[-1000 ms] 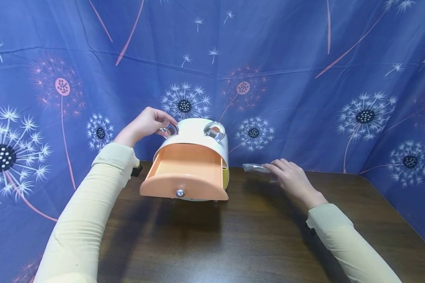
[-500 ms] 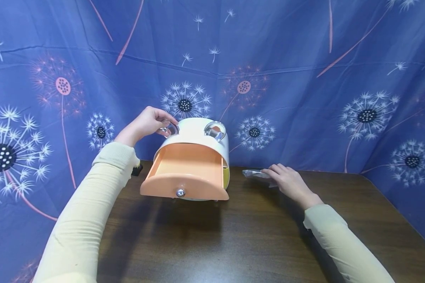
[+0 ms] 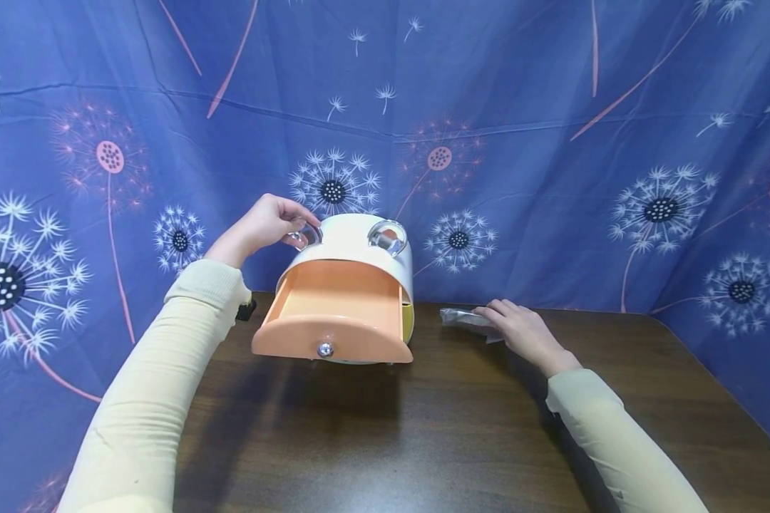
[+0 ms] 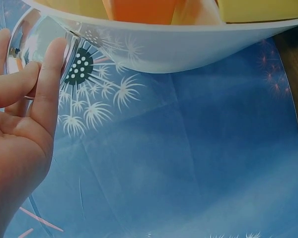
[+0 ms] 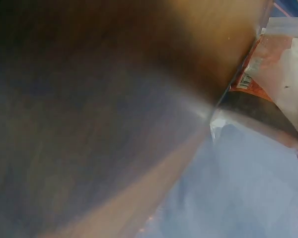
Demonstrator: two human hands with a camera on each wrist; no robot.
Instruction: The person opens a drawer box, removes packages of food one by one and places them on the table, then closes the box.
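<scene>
My left hand (image 3: 266, 219) holds the left one of two shiny silver rings (image 4: 20, 47) on a white rounded drawer box (image 3: 349, 235), thumb and fingers about it. The box's orange drawer (image 3: 334, 336) stands pulled out, with a round silver knob (image 3: 325, 350) on its front. To the right of the box, my right hand (image 3: 522, 331) pinches one end of a clear plastic packet (image 3: 467, 319) low at the table. An orange and white label with a barcode shows in the packet (image 5: 268, 64) in the right wrist view. The right fingertips are mostly out of that view.
The second silver ring (image 3: 388, 238) sits at the box's right top. A small black object (image 3: 247, 311) lies left of the box, partly behind the left sleeve. A blue dandelion-print cloth (image 3: 526, 178) hangs behind the brown wooden table (image 3: 462, 427).
My right hand has come down and slightly left, bringing the packet lower toward the tabletop. The left hand stays at the silver ring, and the box and drawer keep their place.
</scene>
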